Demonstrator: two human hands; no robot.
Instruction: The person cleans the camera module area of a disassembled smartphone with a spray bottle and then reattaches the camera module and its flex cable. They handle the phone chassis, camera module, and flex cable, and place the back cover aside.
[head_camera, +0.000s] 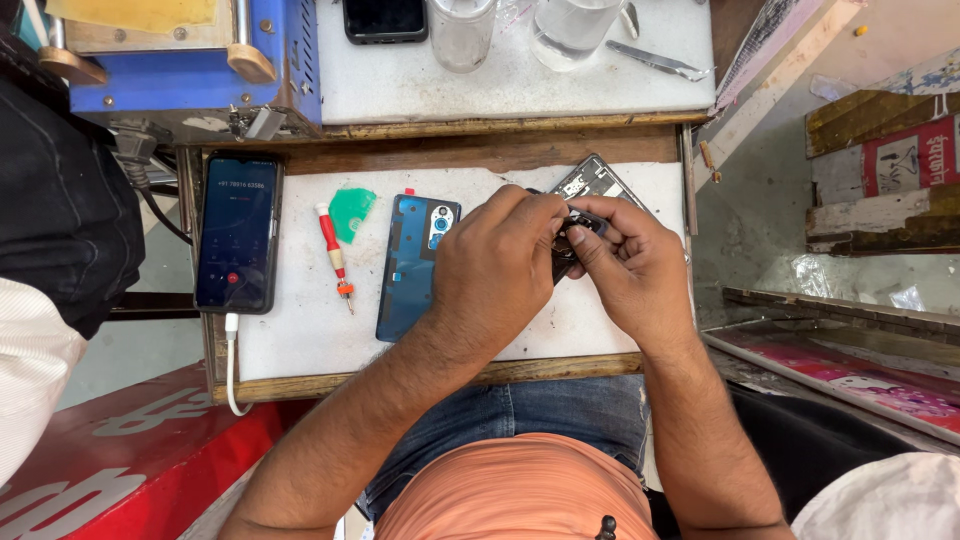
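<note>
Opened dark smartphone chassis (592, 182) lies under both hands; our left hand (500, 262) steadies it, right hand (625, 265) pinches a small black part (583, 226); we advise light pressure.

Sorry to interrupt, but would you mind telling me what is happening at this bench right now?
A person has both hands on an opened phone lying on the white work board. The left hand steadies it while the right hand pinches a small dark part at its edge. The blue back cover lies detached beside them, next to a red screwdriver and a green pick. Another phone, its screen lit, sits at the far left with a white cable plugged in.
</note>
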